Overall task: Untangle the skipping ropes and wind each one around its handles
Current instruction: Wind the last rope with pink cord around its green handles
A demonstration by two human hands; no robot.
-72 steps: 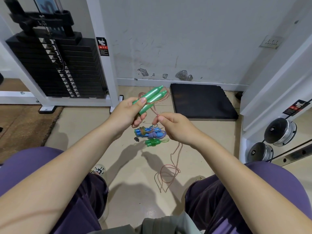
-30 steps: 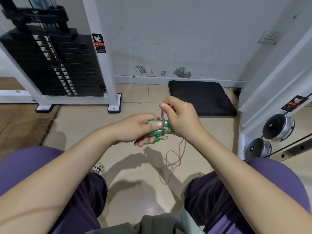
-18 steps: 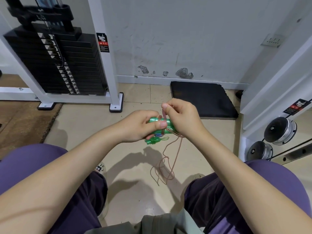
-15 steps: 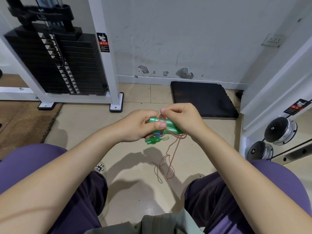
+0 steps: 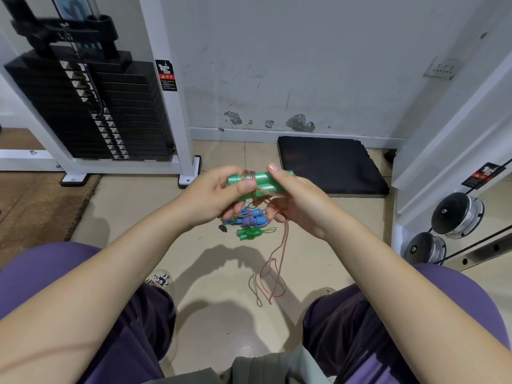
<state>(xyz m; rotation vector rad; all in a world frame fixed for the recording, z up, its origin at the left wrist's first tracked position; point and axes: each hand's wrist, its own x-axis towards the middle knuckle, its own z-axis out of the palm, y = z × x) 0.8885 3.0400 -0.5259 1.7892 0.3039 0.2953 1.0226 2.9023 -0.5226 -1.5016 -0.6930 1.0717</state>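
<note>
Nearest the person's knees, the loose tail of the pink rope (image 5: 273, 275) hangs down from the hands and ends in slack loops over the floor (image 5: 221, 328). Above it, the left hand (image 5: 213, 195) holds the pair of green handles (image 5: 261, 181), thumb pressed on top; they lie side by side with their long axis running left to right. The right hand (image 5: 299, 203) is just right of the handles, touching them, its grip pinched on the rope, I think, though its fingers hide the contact. The coming wrap should pass crosswise over the handles, fed from below. Beyond the handles on the floor lie a wound blue rope (image 5: 249, 217) and a small green bundle (image 5: 249, 233). Farther back stands a weight stack (image 5: 91, 112) with a warning label (image 5: 165, 76), its writing too small to read.
</note>
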